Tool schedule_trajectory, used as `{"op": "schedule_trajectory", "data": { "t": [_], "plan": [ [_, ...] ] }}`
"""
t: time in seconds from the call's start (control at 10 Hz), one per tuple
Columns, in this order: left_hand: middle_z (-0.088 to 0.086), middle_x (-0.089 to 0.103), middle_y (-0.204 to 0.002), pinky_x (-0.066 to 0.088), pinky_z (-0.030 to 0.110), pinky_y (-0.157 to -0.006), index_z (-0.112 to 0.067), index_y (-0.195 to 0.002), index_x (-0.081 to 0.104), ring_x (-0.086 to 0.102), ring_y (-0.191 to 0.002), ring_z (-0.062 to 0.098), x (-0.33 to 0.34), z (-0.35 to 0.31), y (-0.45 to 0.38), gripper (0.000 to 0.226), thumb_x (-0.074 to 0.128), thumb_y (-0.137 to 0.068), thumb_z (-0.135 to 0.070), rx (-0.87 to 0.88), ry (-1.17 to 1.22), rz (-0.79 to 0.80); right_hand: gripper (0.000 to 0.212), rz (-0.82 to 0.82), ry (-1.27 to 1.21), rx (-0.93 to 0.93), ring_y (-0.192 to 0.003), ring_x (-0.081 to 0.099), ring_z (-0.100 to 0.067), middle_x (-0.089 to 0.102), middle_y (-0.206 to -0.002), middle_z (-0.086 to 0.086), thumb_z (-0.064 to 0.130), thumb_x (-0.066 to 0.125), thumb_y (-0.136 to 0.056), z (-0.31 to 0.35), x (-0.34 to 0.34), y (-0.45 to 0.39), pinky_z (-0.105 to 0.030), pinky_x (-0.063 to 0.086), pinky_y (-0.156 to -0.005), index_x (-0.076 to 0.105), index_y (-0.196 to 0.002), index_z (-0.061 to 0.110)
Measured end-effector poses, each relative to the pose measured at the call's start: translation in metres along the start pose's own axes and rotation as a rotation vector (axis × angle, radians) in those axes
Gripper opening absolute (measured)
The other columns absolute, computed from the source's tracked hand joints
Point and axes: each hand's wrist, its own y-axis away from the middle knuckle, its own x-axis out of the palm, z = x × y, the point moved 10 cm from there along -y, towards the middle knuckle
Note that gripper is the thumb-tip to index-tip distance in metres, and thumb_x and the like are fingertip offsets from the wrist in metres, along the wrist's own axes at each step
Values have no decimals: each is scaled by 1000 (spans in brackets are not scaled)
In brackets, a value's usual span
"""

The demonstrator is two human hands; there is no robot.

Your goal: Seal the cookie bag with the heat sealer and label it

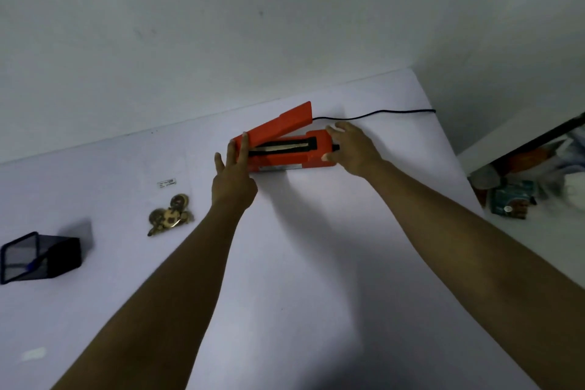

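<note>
An orange heat sealer (286,149) lies on the white table (285,263) near the back wall, its lid raised at an angle over the black sealing strip. My left hand (232,172) rests against the sealer's left end with fingers spread. My right hand (349,149) grips the sealer's right end, thumb on the front and fingers over the top. A clear cookie bag (171,212) with several brown cookies lies flat to the left, apart from both hands. A small white label (166,183) shows on the bag's upper part.
A black cord (380,113) runs from the sealer to the table's right edge. A black mesh pen holder (38,258) lies on its side at the far left. A small white slip (33,354) lies near the front left. Clutter (519,190) sits beyond the right edge.
</note>
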Motion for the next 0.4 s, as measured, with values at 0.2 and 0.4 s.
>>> {"op": "schedule_trajectory", "data": {
  "t": [0.2,0.4],
  "plan": [
    [-3,-3,-162,54,48,-78,-33,-150,-13,-1,-148,39,1,-5,1,95,46,-84,3,5,-22,-10,78,-87,80,-20,-142,29,-30,33,-154,-13,35,71,-84,1,0,7,-47,24,-117,32,-147,11],
    [0,-10,-162,55,46,-88,-17,-151,-15,-3,-149,34,5,-2,26,91,43,-84,7,2,-25,-50,67,-289,73,-6,-146,20,-29,29,-155,-14,37,52,-96,13,17,60,-42,11,-119,25,-149,5]
  ]
}}
